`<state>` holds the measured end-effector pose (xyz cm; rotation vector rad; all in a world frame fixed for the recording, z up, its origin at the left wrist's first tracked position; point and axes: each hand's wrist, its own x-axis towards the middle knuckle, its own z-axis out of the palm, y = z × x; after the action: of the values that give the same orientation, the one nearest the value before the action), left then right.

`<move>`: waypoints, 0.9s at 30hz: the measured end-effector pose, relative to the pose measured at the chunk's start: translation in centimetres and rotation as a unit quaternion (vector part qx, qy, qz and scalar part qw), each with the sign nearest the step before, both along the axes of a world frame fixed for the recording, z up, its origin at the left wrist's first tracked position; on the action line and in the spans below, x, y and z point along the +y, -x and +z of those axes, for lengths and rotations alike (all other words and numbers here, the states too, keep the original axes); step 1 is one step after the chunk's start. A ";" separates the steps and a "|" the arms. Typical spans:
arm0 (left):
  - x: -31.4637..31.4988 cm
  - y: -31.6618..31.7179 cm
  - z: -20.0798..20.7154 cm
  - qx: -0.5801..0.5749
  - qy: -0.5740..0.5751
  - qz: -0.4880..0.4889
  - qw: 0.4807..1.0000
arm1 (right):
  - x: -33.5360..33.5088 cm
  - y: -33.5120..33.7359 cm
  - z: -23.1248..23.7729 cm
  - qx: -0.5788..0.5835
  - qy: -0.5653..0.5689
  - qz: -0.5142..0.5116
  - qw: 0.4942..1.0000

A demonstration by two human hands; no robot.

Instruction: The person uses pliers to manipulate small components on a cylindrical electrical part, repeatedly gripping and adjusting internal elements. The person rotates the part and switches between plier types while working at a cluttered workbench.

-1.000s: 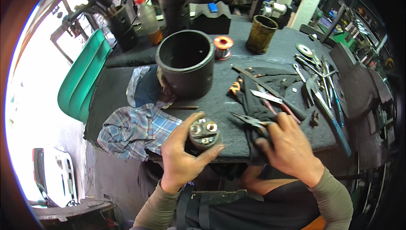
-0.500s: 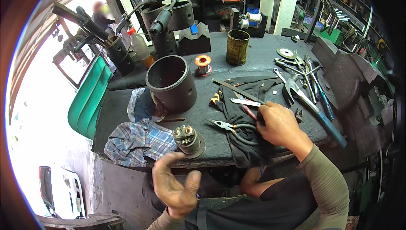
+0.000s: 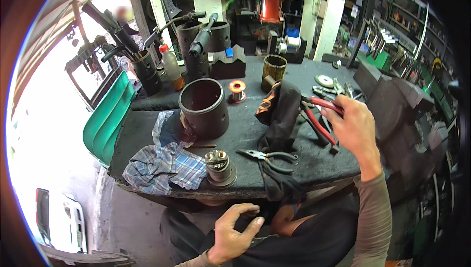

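Note:
My right hand [image 3: 354, 122] grips one handle of red-handled pliers [image 3: 319, 126] above the right part of the bench. Their jaws meet a raised, bunched black cloth [image 3: 285, 112] with an orange print; whether they pinch it I cannot tell. Needle-nose pliers [image 3: 274, 156] with dark handles lie on the cloth's lower part. Over my lap, beyond the bench's front edge, my left hand [image 3: 234, 235] is empty, its thumb and fingers apart. Nearest to it on the bench stands a small round metal part [image 3: 220, 171] with two studs on top.
A plaid cloth [image 3: 164, 169] lies at the front left, beside a wide dark metal cylinder [image 3: 205, 112]. Behind stand a solder spool [image 3: 237, 92], a stained can [image 3: 274, 68] and a red-capped bottle [image 3: 171, 68]. More tools [image 3: 338, 90] lie at the right.
My right hand has risen to the right and now holds the red-handled pliers. The black cloth has bunched upward. My left hand has moved right and down, away from the round metal part.

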<state>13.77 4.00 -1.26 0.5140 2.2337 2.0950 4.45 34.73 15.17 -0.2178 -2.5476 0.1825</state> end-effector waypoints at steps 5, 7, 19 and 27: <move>2.3 2.1 3.4 0.033 0.031 -0.119 0.992 | 0.8 -2.0 1.0 0.032 -0.115 -0.037 0.992; 3.9 3.9 4.7 0.120 0.036 -0.142 0.982 | 0.8 -2.7 1.2 0.035 -0.156 -0.014 0.987; 14.6 15.9 8.0 0.149 0.150 0.002 0.977 | 0.2 -8.0 2.7 -0.054 -0.039 -0.058 0.996; 12.4 14.8 7.2 0.138 0.035 0.092 0.986 | 4.0 -10.1 0.9 -0.018 0.290 0.056 0.955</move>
<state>-0.98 16.40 5.92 0.6537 2.5880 2.1334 14.52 38.72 16.05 -0.2975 -2.4787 0.9794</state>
